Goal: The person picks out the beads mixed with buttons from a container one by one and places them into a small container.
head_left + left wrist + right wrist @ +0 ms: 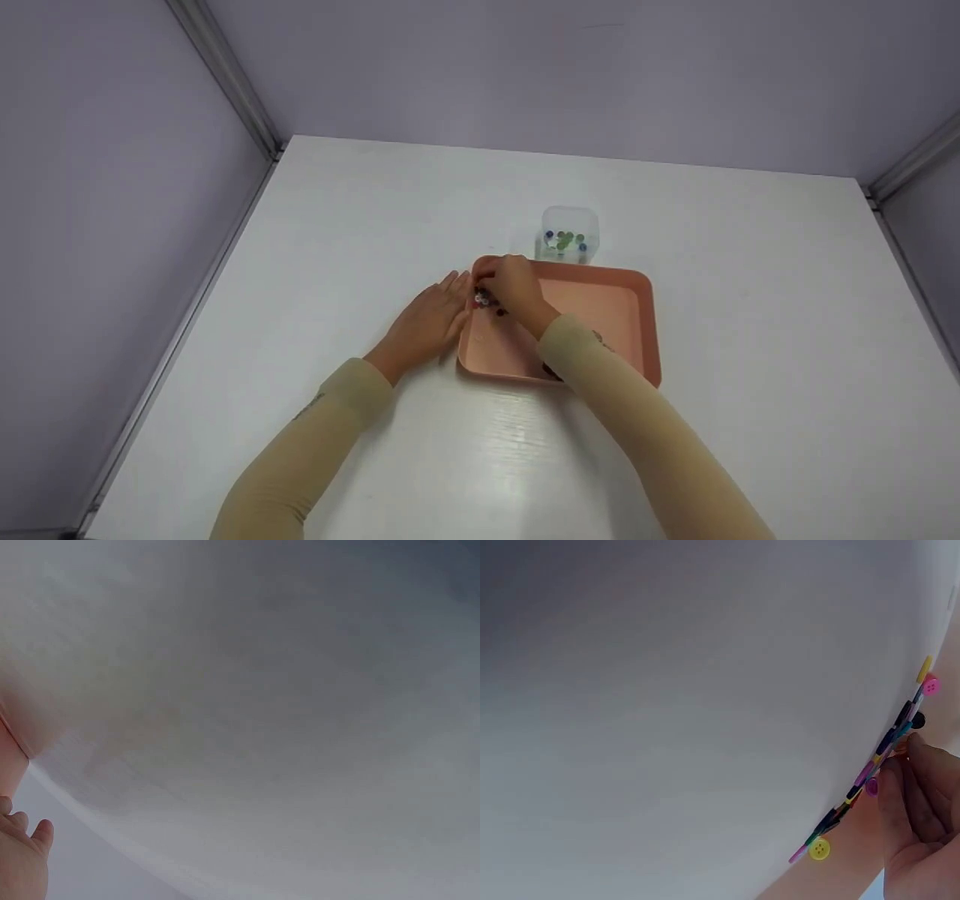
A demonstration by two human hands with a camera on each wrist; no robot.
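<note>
The left hand (427, 322) lies flat, fingers straight, against the left rim of the pink tray (645, 330) — apparently bracing it so it does not slide. The right hand (514, 289) reaches into the tray's far-left corner, fingers curled over a heap of coloured buttons (889, 765); whether it pinches one cannot be told. A clear container (570, 234) holding buttons stands just behind the tray.

A white table (360, 225) fills the scene, its surface glossy at the near edge. A clear plastic container (570, 234) stands just beyond the far rim of the pink tray, holding small green and blue pieces. Pale lavender walls (525, 67) enclose the table on the left, far and right sides, joined by grey metal corner rails (225, 75).
</note>
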